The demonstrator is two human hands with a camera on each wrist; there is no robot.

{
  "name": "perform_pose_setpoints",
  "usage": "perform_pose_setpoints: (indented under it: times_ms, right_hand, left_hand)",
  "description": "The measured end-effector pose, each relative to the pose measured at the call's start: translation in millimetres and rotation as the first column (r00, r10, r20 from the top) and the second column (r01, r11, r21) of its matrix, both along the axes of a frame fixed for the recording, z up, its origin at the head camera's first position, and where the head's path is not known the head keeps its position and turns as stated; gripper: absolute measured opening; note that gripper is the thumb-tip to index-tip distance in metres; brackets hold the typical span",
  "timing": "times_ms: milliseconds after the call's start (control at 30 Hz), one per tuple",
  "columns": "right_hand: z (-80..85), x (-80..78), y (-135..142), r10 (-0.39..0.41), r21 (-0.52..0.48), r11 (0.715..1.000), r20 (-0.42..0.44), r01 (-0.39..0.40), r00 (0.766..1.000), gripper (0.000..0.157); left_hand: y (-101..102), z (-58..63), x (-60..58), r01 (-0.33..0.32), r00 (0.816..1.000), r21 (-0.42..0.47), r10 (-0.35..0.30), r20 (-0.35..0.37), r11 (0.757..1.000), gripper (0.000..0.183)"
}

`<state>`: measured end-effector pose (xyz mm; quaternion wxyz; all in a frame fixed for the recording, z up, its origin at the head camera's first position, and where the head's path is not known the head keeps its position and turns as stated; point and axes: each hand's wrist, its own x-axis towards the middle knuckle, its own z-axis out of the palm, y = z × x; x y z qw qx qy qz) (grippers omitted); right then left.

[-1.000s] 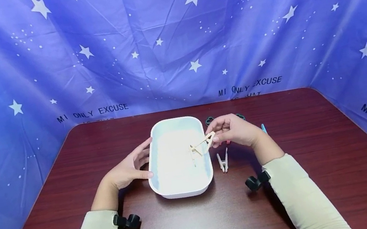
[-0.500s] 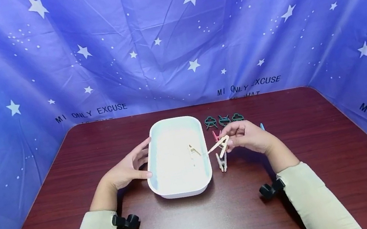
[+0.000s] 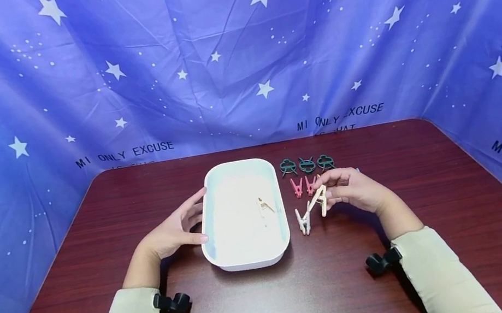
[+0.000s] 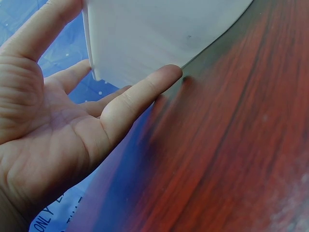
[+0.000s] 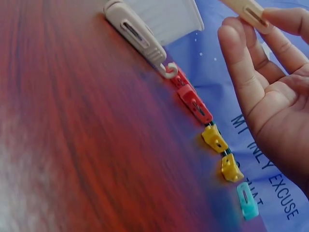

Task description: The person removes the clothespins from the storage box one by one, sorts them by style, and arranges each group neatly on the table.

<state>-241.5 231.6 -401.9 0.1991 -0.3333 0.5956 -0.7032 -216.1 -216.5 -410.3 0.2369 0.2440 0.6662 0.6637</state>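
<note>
My left hand (image 3: 173, 236) rests against the left side of a white tray (image 3: 249, 265). Its fingers and thumb are spread and fairly straight along the wall, as the left wrist view also shows. To the right of the tray, my right hand (image 3: 356, 190) pinches a cream clothespin (image 3: 323, 198) between thumb and fingers. It is held above the table, one leg pointing down-left. A grey-white clothespin (image 3: 304, 223) lies just below it; in the head view the two overlap, and contact cannot be told. Inside the tray is another cream clothespin (image 3: 265, 206).
Several green clips (image 3: 288, 167) lie in a row behind. Red clothespins (image 3: 297, 188) lie in front of them. In the right wrist view, yellow clothespins (image 5: 231, 168) and a turquoise one (image 5: 248, 201) continue that line. A starry blue cloth (image 3: 169, 81) hangs behind the table.
My right hand has moved rightward and slightly nearer, from over the tray's right rim to beyond it, still pinching the cream clothespin. The left hand has stayed on the tray.
</note>
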Motion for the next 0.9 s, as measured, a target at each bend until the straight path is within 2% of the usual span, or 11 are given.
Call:
perform_pose_setpoints:
  times_ms: [133, 267, 367, 500, 633, 733, 900]
  right_hand:
    - [-2.0, 3.3, 5, -0.066, 0.070, 0.995, 0.002, 0.066, 0.998, 0.034]
    - [-3.7, 5.3, 8, -0.131, 0.191, 0.973, -0.006, 0.130, 0.991, 0.037]
    - [-5.6, 4.7, 9, -0.126, 0.293, 0.947, -0.033, 0.130, 0.991, 0.035]
    - [-8.3, 3.6, 8, -0.120, 0.381, 0.916, -0.041, 0.127, 0.992, 0.035]
    - [-10.5, 3.0, 5, -0.186, 0.445, 0.876, -0.043, 0.185, 0.982, 0.027]
    - [-10.4, 2.9, 5, -0.221, 0.482, 0.845, -0.081, 0.233, 0.972, 0.024]
    - [-9.5, 2.6, 5, -0.239, 0.505, 0.817, -0.143, 0.279, 0.960, 0.025]
  left_hand:
    - [0, -0.1, 0.3, 0.006, 1.000, 0.003, -0.006, -0.008, 1.000, 0.110]
    - [0, -0.1, 0.5, 0.009, 1.000, 0.007, -0.009, -0.005, 1.000, 0.110]
    - [1, 0.2, 0.7, 0.009, 1.000, 0.010, -0.009, -0.005, 1.000, 0.110]
    - [0, 0.1, 1.1, 0.006, 1.000, 0.009, -0.006, -0.004, 1.000, 0.109]
    - [0, -0.6, 0.7, 0.007, 1.000, 0.007, -0.006, -0.010, 1.000, 0.109]
    - [0, -0.4, 0.3, 0.010, 1.000, 0.009, -0.010, -0.009, 1.000, 0.109]
    - [0, -0.6, -0.6, 0.010, 1.000, 0.014, -0.010, -0.003, 1.000, 0.109]
